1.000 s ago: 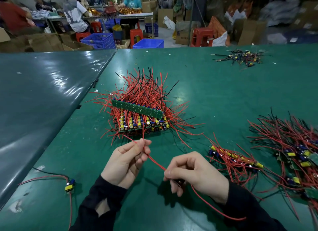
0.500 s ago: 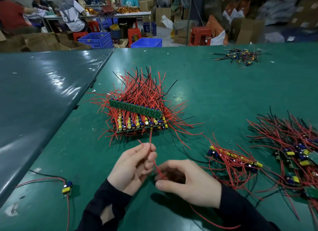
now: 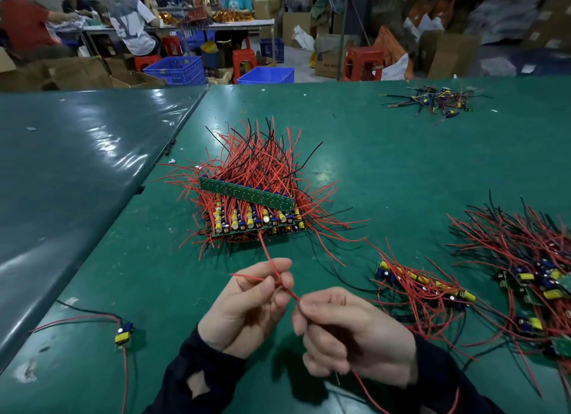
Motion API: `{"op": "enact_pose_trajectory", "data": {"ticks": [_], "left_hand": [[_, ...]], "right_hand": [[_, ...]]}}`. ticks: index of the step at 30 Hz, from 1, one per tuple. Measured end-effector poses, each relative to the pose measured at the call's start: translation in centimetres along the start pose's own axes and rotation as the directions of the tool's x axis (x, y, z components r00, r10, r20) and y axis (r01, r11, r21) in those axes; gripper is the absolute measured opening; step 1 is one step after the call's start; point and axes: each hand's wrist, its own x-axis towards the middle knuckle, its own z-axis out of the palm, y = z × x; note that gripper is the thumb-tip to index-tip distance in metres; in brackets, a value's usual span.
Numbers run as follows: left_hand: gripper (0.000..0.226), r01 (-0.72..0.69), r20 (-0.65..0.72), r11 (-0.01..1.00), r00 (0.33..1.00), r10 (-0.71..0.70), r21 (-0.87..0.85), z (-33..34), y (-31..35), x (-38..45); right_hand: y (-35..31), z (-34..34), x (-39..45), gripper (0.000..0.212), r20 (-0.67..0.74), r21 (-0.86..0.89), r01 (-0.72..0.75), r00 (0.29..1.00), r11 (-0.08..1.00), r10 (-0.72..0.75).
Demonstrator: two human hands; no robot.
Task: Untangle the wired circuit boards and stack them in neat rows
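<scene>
We're working close to the near edge of the green table mat (image 3: 401,166) now, both hands up off the surface. Our left hand (image 3: 247,305) is pinching a thin red wire (image 3: 272,264) between thumb and fingertips, and our right hand (image 3: 352,333) is curling round the same strand a little lower down — whether a board is tucked inside that fist, we cannot tell, since the fingers are hiding it. The strand is running up from our fingers toward the front edge of the stacked block of green circuit boards with yellow and blue parts (image 3: 253,219), which is sitting mid-table, well apart from our hands, with a bare green strip board (image 3: 245,194) lying tilted across its top and red and black leads bristling out of the back.

So where are we standing? The block is looking like several tidy rows, so a fair share seems done. Plenty is waiting, though — a small clump of wired boards (image 3: 423,287) is lying just right of our hands, a bigger tangled heap of red-wired boards (image 3: 531,271) is spreading at the right edge, a single loose board with a yellow part (image 3: 123,336) is lying near left, and a dark-wired bundle (image 3: 432,100) is sitting far off at the back.
</scene>
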Motion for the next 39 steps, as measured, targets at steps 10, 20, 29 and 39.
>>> {"op": "enact_pose_trajectory", "data": {"ticks": [10, 20, 29, 39], "left_hand": [[0.011, 0.101, -0.443, 0.931, 0.894, 0.07, 0.351, -0.7, -0.5, 1.1], [0.017, 0.19, -0.456, 0.78, 0.88, 0.135, 0.597, -0.5, -0.7, 1.2], [0.007, 0.235, -0.395, 0.521, 0.892, 0.22, 0.82, 0.0, -1.4, 0.9], [0.021, 0.255, -0.451, 0.836, 0.892, -0.01, 0.486, 0.4, -0.4, 0.9]], "right_hand": [[1.1, -0.7, 0.5, 0.028, -0.278, -0.775, -0.034, 0.915, 0.631, -0.293], [2.2, -1.0, 0.9, 0.025, -0.406, -0.711, -0.111, 0.871, 0.694, -0.277], [1.8, -1.1, 0.7, 0.03, -0.416, -0.774, -0.165, 0.86, 0.611, -0.295], [0.6, -0.1, 0.5, 0.029, -0.346, -0.556, -0.04, 0.92, 0.83, -0.187]]}}
